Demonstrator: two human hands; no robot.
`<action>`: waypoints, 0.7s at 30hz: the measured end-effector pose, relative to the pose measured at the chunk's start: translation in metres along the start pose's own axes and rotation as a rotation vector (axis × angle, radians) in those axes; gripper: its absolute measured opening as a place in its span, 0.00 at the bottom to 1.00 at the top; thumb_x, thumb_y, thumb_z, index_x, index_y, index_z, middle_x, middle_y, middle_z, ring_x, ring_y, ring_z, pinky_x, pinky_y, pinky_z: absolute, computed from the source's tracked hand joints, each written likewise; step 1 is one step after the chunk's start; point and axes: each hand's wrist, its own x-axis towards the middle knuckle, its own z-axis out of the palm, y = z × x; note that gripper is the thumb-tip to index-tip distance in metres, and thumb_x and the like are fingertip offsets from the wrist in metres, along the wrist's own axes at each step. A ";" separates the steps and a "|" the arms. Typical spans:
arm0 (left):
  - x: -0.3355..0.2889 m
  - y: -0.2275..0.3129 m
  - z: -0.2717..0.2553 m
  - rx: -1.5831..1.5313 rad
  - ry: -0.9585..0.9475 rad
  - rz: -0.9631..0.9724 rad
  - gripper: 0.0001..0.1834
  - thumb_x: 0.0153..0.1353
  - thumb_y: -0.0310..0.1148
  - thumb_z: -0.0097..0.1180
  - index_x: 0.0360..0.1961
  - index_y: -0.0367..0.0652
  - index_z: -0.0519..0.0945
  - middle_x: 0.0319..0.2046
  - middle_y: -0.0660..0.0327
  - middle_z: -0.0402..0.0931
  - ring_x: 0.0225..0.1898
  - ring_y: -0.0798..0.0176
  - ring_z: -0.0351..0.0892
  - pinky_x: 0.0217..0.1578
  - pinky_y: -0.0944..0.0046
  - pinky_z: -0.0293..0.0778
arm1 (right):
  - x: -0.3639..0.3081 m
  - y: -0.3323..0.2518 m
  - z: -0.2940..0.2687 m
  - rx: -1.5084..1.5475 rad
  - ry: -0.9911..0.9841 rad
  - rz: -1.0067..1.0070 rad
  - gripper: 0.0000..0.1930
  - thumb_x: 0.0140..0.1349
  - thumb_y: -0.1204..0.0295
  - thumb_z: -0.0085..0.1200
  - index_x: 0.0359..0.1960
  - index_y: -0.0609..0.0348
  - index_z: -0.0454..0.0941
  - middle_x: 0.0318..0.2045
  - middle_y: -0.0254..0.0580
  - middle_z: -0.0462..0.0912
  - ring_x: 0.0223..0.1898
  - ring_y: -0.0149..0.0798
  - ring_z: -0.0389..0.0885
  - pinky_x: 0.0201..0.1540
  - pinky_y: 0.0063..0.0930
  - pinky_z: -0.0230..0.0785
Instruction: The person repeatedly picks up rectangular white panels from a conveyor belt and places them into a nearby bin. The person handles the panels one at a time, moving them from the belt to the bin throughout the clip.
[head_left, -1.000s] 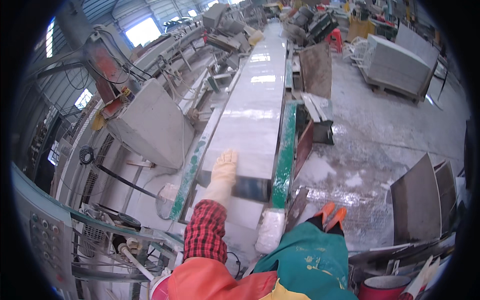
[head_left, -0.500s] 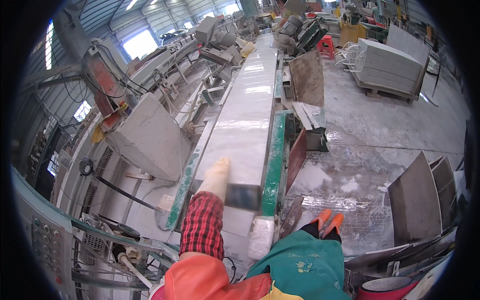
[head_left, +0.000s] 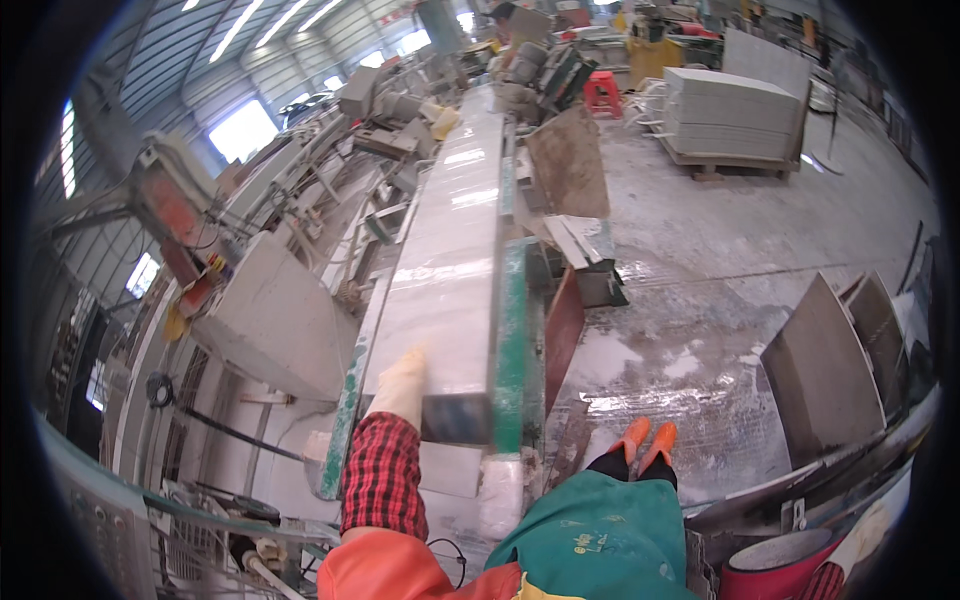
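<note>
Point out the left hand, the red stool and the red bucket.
Left hand (head_left: 402,386), head view: back of the glove.
Red stool (head_left: 602,79), head view: upper part, the seat.
Red bucket (head_left: 778,584), head view: outer wall.

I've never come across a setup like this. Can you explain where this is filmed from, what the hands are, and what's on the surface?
There's no robot: a wide fisheye camera on a person's head looks down, so straight edges bend. The person wears a green apron. A long, pale, shiny strip, seemingly stone, runs away between side rails; the right rail is green. The gloved left hand is at the strip's near end, blurred, with nothing visibly held. The gloved right hand is at lower right, beside a red tub; whether it grips anything is unclear.
</note>
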 end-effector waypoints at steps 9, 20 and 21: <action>0.064 -0.037 0.050 -0.032 0.076 -0.001 0.34 0.73 0.55 0.20 0.73 0.51 0.59 0.71 0.54 0.59 0.72 0.55 0.59 0.70 0.52 0.53 | 0.016 0.025 0.019 0.008 -0.107 0.186 0.28 0.73 0.50 0.38 0.56 0.64 0.74 0.53 0.61 0.78 0.54 0.59 0.76 0.57 0.44 0.67; 0.072 -0.072 0.047 0.156 -0.048 0.011 0.57 0.46 0.23 0.70 0.75 0.48 0.49 0.74 0.52 0.53 0.72 0.54 0.58 0.70 0.63 0.59 | 0.003 0.014 0.031 0.027 0.129 -0.005 0.27 0.73 0.54 0.43 0.61 0.66 0.72 0.61 0.61 0.72 0.63 0.57 0.69 0.67 0.42 0.60; 0.074 -0.062 0.049 0.174 -0.038 0.037 0.57 0.46 0.22 0.70 0.75 0.48 0.48 0.74 0.52 0.53 0.72 0.54 0.58 0.70 0.63 0.59 | -0.002 0.014 0.025 0.068 0.153 0.026 0.27 0.73 0.54 0.43 0.60 0.66 0.72 0.60 0.61 0.73 0.62 0.58 0.70 0.66 0.42 0.61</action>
